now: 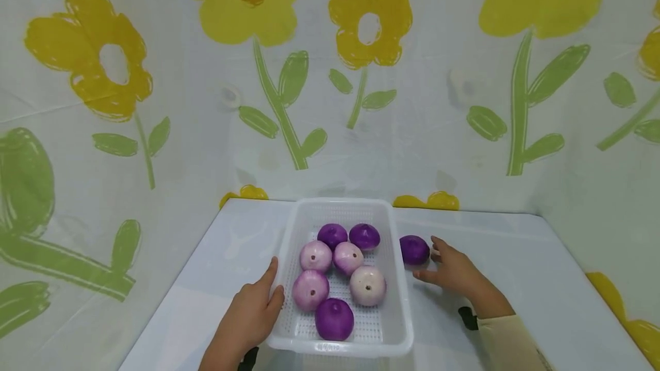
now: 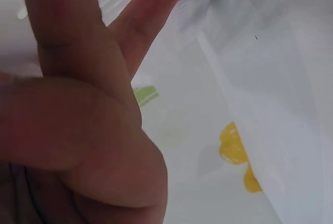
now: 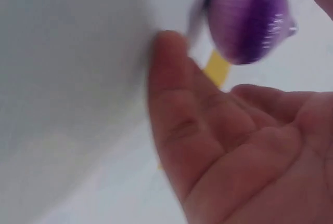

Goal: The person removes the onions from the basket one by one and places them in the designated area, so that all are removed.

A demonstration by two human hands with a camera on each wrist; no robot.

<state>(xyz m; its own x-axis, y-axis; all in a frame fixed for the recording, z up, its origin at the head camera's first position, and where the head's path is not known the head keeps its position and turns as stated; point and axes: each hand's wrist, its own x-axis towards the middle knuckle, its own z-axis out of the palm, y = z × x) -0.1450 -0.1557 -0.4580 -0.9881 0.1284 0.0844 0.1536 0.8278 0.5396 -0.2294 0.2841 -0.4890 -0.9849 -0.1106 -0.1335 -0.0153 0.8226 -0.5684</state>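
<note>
I see deep-purple onions [image 1: 334, 320], paler pinkish onions [image 1: 311, 289], a white basket [image 1: 404, 314], a whitish tabletop [image 1: 515, 273], a cream sleeve [image 1: 507, 341], and white cloth [image 1: 428, 147] patterned with yellow flowers [image 1: 350, 16] and green leaves [image 1: 294, 79]

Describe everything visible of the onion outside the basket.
The onion is rounded and deep purple, with a glossy skin. The right wrist view shows paler, streaked purple on one side and a small pointed tip. It looks whole and appears to rest on the table, just right of the basket. The right hand is beside it, fingers and thumb spread; whether they touch it is unclear.
</note>
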